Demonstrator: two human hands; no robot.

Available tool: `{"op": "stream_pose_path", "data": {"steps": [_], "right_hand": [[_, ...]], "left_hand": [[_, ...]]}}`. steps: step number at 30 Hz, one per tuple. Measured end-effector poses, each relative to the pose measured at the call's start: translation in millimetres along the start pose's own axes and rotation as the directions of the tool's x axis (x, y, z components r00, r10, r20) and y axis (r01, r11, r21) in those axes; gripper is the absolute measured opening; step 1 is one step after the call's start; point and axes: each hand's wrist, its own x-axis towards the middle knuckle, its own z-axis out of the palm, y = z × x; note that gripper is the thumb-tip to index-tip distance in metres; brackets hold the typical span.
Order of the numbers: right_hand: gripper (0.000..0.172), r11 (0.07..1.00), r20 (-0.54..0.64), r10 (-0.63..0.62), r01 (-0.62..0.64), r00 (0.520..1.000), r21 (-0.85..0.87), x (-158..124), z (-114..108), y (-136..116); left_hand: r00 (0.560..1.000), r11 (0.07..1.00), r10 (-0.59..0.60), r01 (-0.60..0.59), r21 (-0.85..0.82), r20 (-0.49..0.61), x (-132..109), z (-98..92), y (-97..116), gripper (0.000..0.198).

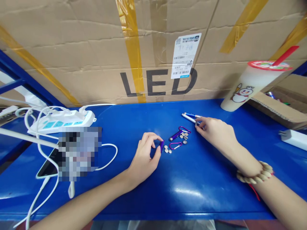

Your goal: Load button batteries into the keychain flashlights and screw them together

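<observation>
Left hand pinches the purple tube — likely light, stiff, slick; hold mid-barrel. Right hand at silver pen — can't tell its grip.

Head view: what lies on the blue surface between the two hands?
Between the left hand and right hand, the head view shows a purple tube, two purple carabiners and several small silvery discs.

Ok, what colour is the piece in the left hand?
Purple: the piece in the left hand, seen in the head view.
</observation>
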Motion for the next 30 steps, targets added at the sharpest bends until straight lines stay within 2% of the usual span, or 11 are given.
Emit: {"op": "stream_pose_path", "data": {"steps": [3,7,12,15,18,22,25,30], "right_hand": [[0.025,0.999,0.074,0.037,-0.039,0.997,0.022,-2,-2,-5],[0.023,0.999,0.099,0.016,-0.021,0.995,0.047,-6,-3,-11],[0.023,0.990,0.020,-0.036,0.033,0.999,0.135,-9,0,-10],[0.023,0.954,-0.039,-0.115,0.121,0.993,0.275,-10,1,-10],[0.024,0.849,-0.152,-0.199,0.248,0.968,0.467,-14,1,-14],[0.026,0.687,-0.296,-0.181,0.336,0.938,0.644,-24,-1,-27],[0.023,0.591,-0.321,-0.185,0.366,0.929,0.719,-34,-3,-36],[0.022,0.368,-0.261,-0.264,0.347,0.929,0.863,-47,-6,-47]], "left_hand": [[1.000,1.000,-0.023,0.023,-0.005,-0.009,1,-0.8,1,0.024],[0.998,0.998,-0.055,0.055,-0.004,-0.007,3,-0.8,0,0.024],[0.999,0.999,-0.038,0.038,-0.014,0.000,2,-0.7,0,0.024],[1.000,1.000,-0.016,0.016,-0.012,-0.004,1,-0.6,0,0.023],[1.000,1.000,0.002,-0.001,0.010,-0.017,1,-0.4,1,0.021],[1.000,0.998,-0.018,0.019,0.054,-0.008,0,0.6,1,0.025],[1.000,0.998,0.001,-0.001,0.056,-0.001,-1,0.8,2,0.033],[0.998,0.999,0.026,-0.028,0.031,0.052,-2,-1.6,5,0.042]]}}
